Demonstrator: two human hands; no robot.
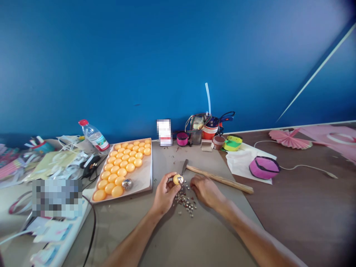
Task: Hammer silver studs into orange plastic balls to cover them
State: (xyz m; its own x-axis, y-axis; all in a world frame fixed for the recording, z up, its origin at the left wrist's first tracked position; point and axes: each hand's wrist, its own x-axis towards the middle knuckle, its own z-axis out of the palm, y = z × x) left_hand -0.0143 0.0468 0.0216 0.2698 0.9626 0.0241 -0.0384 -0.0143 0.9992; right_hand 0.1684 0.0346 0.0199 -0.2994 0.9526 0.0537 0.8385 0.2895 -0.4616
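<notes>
Between the fingertips of my left hand (pixel 164 194) is an orange ball (pixel 176 179), smooth like a ping-pong ball, with shiny silver studs over part of its right side. My right hand (pixel 207 191) rests low on the grey mat just right of it, fingers curled together; whatever they hold is hidden. Small silver studs (pixel 187 203) lie scattered on the mat between and in front of both hands. Behind my right hand lies a hammer (pixel 222 178) with a wooden handle, its head toward the ball.
Left stands a shallow tray (pixel 143 183) of orange balls, with one silver-covered ball (pixel 127 184). Beyond it leans a water bottle (pixel 96 138). A magenta container (pixel 264 167) sits on white paper at right. Tubs and a red cup (pixel 210 132) line the blue wall.
</notes>
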